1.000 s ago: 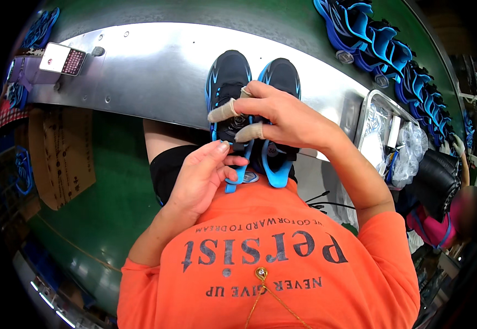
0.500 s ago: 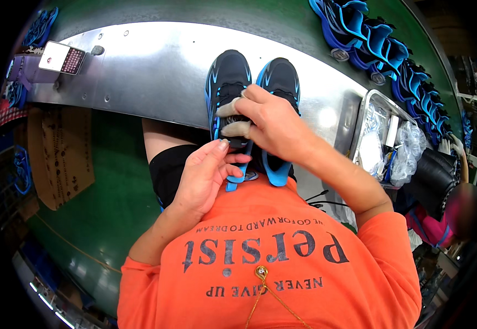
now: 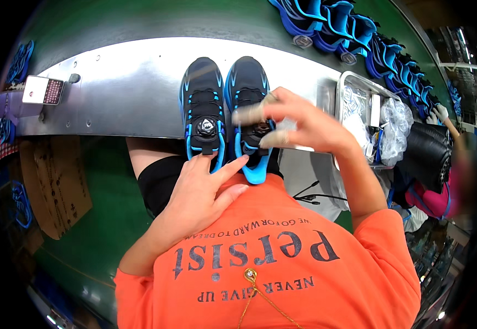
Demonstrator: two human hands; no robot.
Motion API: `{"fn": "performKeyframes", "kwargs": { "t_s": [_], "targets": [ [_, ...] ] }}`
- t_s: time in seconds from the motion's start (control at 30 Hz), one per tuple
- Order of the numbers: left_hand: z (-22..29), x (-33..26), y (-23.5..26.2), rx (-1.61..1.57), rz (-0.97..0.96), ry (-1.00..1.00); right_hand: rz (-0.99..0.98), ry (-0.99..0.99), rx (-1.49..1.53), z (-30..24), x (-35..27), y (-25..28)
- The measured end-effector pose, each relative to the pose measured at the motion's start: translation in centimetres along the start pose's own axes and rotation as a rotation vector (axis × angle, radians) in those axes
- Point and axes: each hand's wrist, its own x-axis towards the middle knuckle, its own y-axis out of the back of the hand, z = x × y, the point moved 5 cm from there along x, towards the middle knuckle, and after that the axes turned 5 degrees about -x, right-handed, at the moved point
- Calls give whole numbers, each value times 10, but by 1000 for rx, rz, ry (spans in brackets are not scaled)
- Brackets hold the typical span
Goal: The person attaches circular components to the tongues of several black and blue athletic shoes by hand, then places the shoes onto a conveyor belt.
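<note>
A pair of black sports shoes with blue trim stands side by side on the metal bench top, toes pointing away from me. The left shoe point(image 3: 201, 82) has a round lacing dial point(image 3: 206, 127) on its tongue. My left hand point(image 3: 200, 189) rests at its heel opening, some fingertips hidden there, the index finger stretched toward the right shoe's collar. Over the right shoe point(image 3: 247, 81) hovers my right hand point(image 3: 304, 120), blurred, with pale covers on its fingertips and thumb and fingers apart. It partly hides that shoe's dial point(image 3: 262, 127).
A metal tray point(image 3: 339, 94) with a clear plastic bag point(image 3: 396, 123) stands right of the bench point(image 3: 134, 93). Rows of similar shoes point(image 3: 340, 24) line the green surface beyond. A white phone-like device point(image 3: 34, 90) sits far left, above cardboard point(image 3: 52, 192). A co-worker's hand point(image 3: 440, 112) shows at right.
My right hand has lifted off the left shoe and moved over to the right one. The left hand has turned palm down at the left shoe's heel. The view has shifted somewhat.
</note>
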Motion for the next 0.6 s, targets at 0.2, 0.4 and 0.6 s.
{"fn": "performKeyframes", "kwargs": {
  "t_s": [0.2, 0.4, 0.6],
  "targets": [
    [-4, 29, -21, 110, -61, 15, 204, -128, -64, -4, -18, -22],
    [-13, 63, 32, 224, 78, -100, 369, -123, 53, 10, -21, 41],
    [-46, 187, 185, 675, 559, -13, 486, -209, -436, 66, -2, 124]
  ]
}}
